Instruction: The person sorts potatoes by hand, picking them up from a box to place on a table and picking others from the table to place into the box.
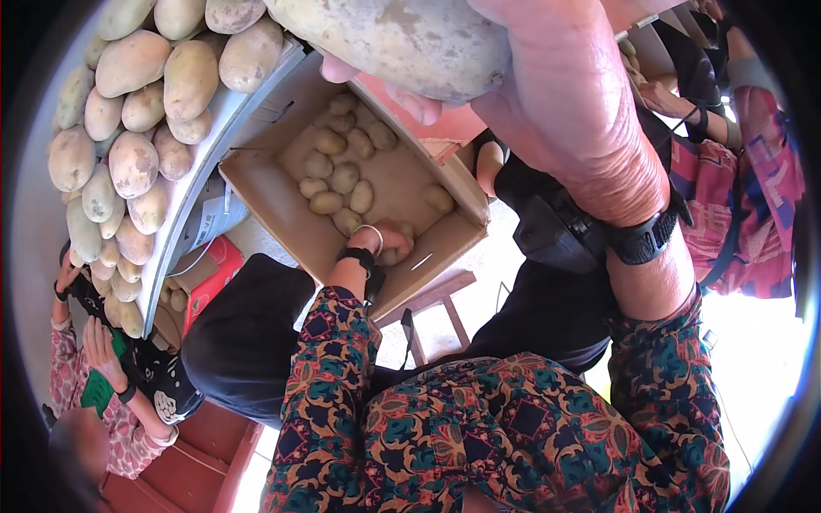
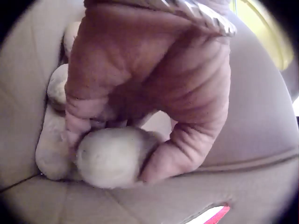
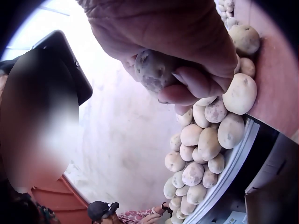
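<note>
In the head view my left hand point(image 1: 389, 239) reaches down into a cardboard box point(image 1: 282, 201) that holds several potatoes point(image 1: 345, 177). The left wrist view shows that hand point(image 2: 149, 79) with thumb and fingers round a pale potato point(image 2: 112, 158), close to the box's side and beside other potatoes point(image 2: 56, 140). My right hand point(image 1: 564, 94) is raised near the head camera, gripping a large-looking potato point(image 1: 410, 43). In the right wrist view the curled fingers of this hand point(image 3: 173, 46) hold the potato point(image 3: 154, 70) above the table with the potato pile.
A heap of potatoes point(image 1: 132, 162) lies on the white-edged table point(image 1: 231, 115) at the left. Below it stand a bucket point(image 1: 209, 218) and a red box point(image 1: 214, 278). Another person point(image 1: 128, 410) sits at lower left; someone in pink patterned clothes point(image 1: 718, 214) is at right.
</note>
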Motion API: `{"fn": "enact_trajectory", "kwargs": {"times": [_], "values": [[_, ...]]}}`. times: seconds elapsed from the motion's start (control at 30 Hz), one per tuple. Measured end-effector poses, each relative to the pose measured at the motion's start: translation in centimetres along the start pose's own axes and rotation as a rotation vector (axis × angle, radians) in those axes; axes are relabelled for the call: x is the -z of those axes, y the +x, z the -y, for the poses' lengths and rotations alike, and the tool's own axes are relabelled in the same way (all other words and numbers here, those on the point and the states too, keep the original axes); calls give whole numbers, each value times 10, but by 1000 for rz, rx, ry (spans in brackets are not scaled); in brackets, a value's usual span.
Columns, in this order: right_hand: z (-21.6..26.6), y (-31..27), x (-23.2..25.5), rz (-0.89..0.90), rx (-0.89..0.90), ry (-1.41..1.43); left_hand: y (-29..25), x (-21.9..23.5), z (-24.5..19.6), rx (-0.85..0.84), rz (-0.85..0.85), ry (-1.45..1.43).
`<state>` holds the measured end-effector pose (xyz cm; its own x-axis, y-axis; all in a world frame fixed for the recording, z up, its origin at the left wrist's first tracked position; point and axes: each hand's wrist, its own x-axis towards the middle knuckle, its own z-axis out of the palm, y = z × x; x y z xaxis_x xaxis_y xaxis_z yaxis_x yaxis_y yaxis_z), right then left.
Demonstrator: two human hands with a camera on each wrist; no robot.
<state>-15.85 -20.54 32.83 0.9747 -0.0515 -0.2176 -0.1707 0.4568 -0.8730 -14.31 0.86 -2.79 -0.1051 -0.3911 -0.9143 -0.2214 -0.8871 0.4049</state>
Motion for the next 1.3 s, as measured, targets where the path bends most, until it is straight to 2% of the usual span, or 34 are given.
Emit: {"fn": "enact_trajectory", "kwargs": {"times": [0.03,0.1,0.13,0.2,0.23,0.3,0.33,0.4,0.43,0.53,0.57,0.6,0.67,0.73,0.77,0.83,0.87,0.9,0.93,1.0,1.13,1.2,1.23,1.27,1.3], "values": [[2,3,4,-8,8,-8,1,1,-2,1,-6,2],[4,2,4,-27,22,-27,8,0,-11,-39,-399,-83],[5,4,4,-36,27,-37,11,0,-21,-42,-403,-83],[5,7,5,-50,41,-61,19,1,-46,-151,-565,192],[7,7,11,-56,44,-73,25,-1,-59,-153,-571,187],[6,6,12,-63,50,-93,35,-7,-81,-213,-428,648],[6,11,11,-66,54,-102,44,-11,-84,-210,-435,643],[5,14,14,-74,67,-121,64,-20,-80,-307,-558,724],[4,12,18,-80,71,-129,58,-19,-81,-310,-522,841],[-2,6,17,-108,86,-150,46,-13,-82,-309,-467,890],[-2,6,20,-111,89,-159,58,-14,-76,-305,-473,885],[-2,8,21,-113,94,-168,78,-18,-68,-252,-490,852],[-4,15,21,-119,100,-184,83,-19,-72,-194,-511,813],[-4,18,25,-123,104,-198,84,-20,-77,-146,-452,923],[-9,10,24,-150,120,-199,88,-28,-66,-150,-448,943],[-6,8,19,-169,140,-223,101,-31,-51,-293,-516,1035],[-4,10,18,-154,161,-234,100,-31,-49,-321,-567,986],[-2,8,15,-182,124,-205,96,-33,-47,-354,-622,947],[-1,7,13,-206,91,-175,66,-23,-63,-275,-468,922],[0,8,14,-208,31,-139,12,-8,-88,-171,-288,812],[-1,13,6,-164,134,36,-38,4,-87,-182,-342,737],[-1,16,6,-163,135,77,-38,5,-69,-371,-688,861],[-1,17,9,-153,147,89,-51,11,-72,-379,-656,697],[-1,19,9,-142,158,77,-74,18,-80,-383,-676,697],[-1,21,9,-120,146,78,-108,25,-94,-312,-659,684]]}}
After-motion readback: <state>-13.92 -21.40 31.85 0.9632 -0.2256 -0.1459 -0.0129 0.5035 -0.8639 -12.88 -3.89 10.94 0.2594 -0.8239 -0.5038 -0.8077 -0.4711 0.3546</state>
